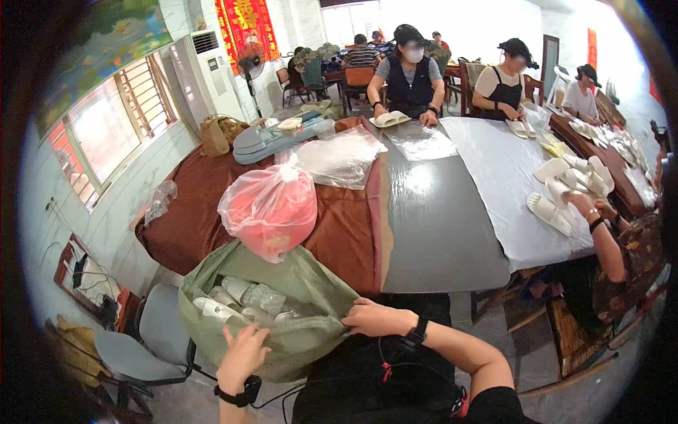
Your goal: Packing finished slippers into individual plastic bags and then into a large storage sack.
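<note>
A wide counter (445,240) fills the room, its top divided among a wrinkled brown cloth (187,198), a bare dark-grey stretch and a smooth white plastic sheet (484,173). Beyond it, a co-worker in a white mask and dark vest (408,78) and another in a black strapped top over a pale shirt (498,85) each handle pale slippers; at right, a third person's arm (604,240) reaches toward a loose pile of white slippers (565,187) on the sheet.

In the foreground, a large green woven sack (300,353) gapes at the near edge of the brown cloth; what bears its weight cannot be seen. A knotted, see-through plastic bag of pinkish-red contents (272,212) sits just behind it, touching its far rim. A grey chair with a curved back (166,318) stands to the left.

Farther back on the cloth lie a light-blue soft bag (258,141) and crumpled clear plastic sheeting (339,155). Inside the sack, white items in clear wrapping (261,297) lie jumbled together.

The right hand (378,318) grips the sack's rim, fingers drawn in; the left hand (244,353), fingers spread wide, is at the near rim, whether touching cannot be told. A black band (417,332) circles the right wrist.
</note>
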Available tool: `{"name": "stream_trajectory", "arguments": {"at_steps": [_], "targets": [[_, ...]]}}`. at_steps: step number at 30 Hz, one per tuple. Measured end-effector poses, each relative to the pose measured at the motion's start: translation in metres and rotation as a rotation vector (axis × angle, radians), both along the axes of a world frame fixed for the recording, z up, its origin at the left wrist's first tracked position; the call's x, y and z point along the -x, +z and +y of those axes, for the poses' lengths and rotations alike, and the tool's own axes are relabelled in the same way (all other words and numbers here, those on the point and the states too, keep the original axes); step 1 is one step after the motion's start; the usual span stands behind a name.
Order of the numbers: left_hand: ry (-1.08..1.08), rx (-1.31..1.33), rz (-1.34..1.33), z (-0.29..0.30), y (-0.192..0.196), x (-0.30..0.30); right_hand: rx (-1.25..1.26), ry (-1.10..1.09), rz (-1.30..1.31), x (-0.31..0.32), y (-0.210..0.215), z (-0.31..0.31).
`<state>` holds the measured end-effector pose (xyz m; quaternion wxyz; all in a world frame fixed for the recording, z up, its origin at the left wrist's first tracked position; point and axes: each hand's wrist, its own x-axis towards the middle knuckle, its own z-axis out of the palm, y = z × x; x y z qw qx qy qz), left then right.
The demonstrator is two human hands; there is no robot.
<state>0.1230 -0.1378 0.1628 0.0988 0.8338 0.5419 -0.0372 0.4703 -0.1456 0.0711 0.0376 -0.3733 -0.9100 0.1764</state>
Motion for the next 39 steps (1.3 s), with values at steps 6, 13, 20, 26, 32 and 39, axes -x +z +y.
{"name": "stream_trajectory", "arguments": {"at_steps": [6, 13, 20, 26, 32, 39], "targets": [[-0.308, -0.044, -0.056, 0.012, -0.004, -0.046, -0.288, -0.448, 0.393, -0.056, 0.019, -0.034], [-0.501, -0.076, -0.06, 0.026, 0.014, -0.111, -0.434, -1.019, 0.318, -0.162, -0.012, -0.074], [-0.672, 0.037, -0.147, 0.055, 0.005, -0.188, -0.688, -1.181, -0.098, -0.18, -0.042, -0.085], [-0.838, 0.024, -0.2, 0.089, -0.029, -0.249, -0.749, -1.223, -0.058, -0.175, -0.047, -0.079], [-0.827, -0.037, -0.211, 0.104, -0.063, -0.278, -0.726, -1.206, -0.041, -0.167, -0.035, -0.079], [-0.806, -0.053, -0.205, 0.143, -0.055, -0.288, -0.702, -1.22, -0.07, -0.172, -0.04, -0.088]]}}
